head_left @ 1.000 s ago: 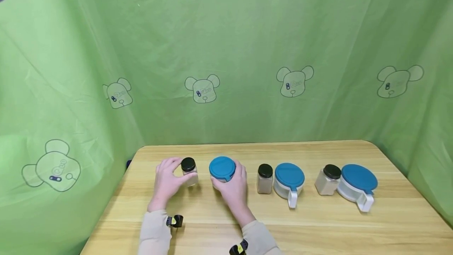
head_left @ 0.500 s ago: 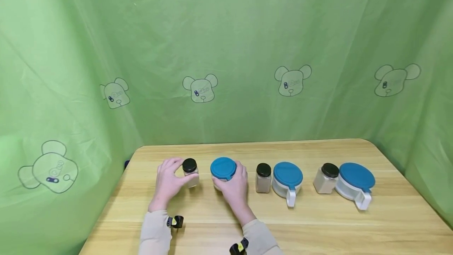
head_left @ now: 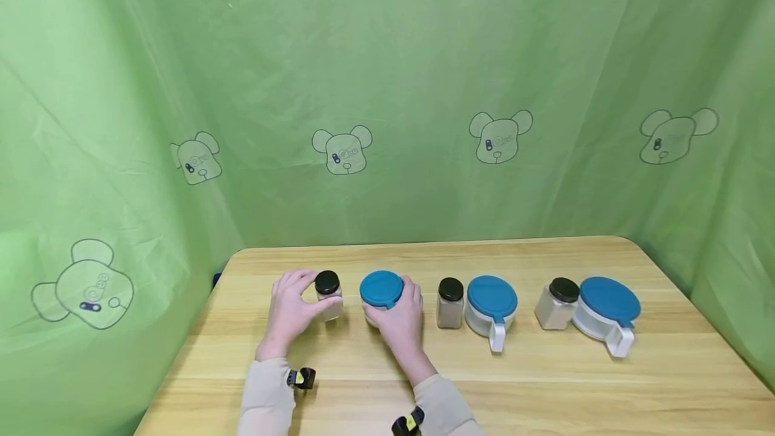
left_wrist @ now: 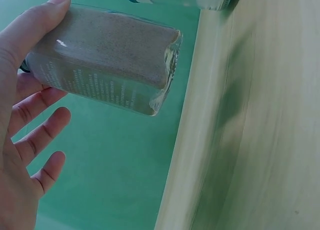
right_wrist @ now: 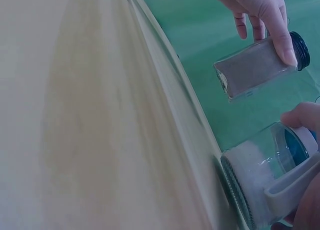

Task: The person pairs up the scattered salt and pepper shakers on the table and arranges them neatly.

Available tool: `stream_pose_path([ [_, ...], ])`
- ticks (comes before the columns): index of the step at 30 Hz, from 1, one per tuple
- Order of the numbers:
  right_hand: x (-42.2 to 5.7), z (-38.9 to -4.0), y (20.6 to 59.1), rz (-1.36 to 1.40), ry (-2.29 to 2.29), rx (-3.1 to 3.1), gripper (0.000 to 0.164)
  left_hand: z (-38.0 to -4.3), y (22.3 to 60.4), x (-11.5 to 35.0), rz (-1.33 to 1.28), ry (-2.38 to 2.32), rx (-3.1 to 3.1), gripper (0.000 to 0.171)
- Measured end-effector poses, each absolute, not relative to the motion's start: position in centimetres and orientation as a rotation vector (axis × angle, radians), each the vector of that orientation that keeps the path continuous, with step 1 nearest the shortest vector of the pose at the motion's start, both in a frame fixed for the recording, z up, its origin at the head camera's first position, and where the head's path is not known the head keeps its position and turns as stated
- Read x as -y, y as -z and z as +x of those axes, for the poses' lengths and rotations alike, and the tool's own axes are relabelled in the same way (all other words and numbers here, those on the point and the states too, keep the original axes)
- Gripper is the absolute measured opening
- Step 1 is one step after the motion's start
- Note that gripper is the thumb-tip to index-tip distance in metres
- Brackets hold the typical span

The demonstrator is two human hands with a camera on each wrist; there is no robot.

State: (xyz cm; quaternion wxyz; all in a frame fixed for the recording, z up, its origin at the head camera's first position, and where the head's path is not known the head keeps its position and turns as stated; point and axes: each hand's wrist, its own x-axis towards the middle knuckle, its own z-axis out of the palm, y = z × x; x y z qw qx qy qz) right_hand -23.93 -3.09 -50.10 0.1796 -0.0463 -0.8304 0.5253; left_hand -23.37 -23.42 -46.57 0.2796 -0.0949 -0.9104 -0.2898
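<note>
In the head view, my left hand [head_left: 292,313] pinches a square glass spice jar [head_left: 331,309] with a black lid. The left wrist view shows its grey-brown powder [left_wrist: 110,44] and the jar's base raised off the table; the thumb lies on one side, while the lower fingers are spread. My right hand [head_left: 401,325] grips a round glass seasoning jar [head_left: 381,288] with a blue lid. In the right wrist view this seasoning jar [right_wrist: 260,165] has a white handle and white grains inside, its base at or very near the tabletop. The two jars stand apart, side by side.
Right of my hands stand a black-lidded jar [head_left: 450,308] and a blue-lidded jar [head_left: 492,298] with a white handle. Farther right is another such pair, a black-lidded jar [head_left: 556,308] and a wider blue-lidded jar [head_left: 608,301]. A green curtain [head_left: 412,207] hangs behind the wooden table [head_left: 545,389].
My left hand has shifted slightly right with the spice jar, nearer to the seasoning jar. My right hand has kept its grip and hardly moved. The head view has shifted a little.
</note>
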Motion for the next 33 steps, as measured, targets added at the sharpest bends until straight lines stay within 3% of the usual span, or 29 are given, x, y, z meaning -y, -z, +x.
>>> stream_pose_path([
  [33,3.3,-22.9,49.4,-0.198,-1.294,2.587,0.099,-23.3,46.7,22.6,-0.287,0.779,2.486,0.069],
])
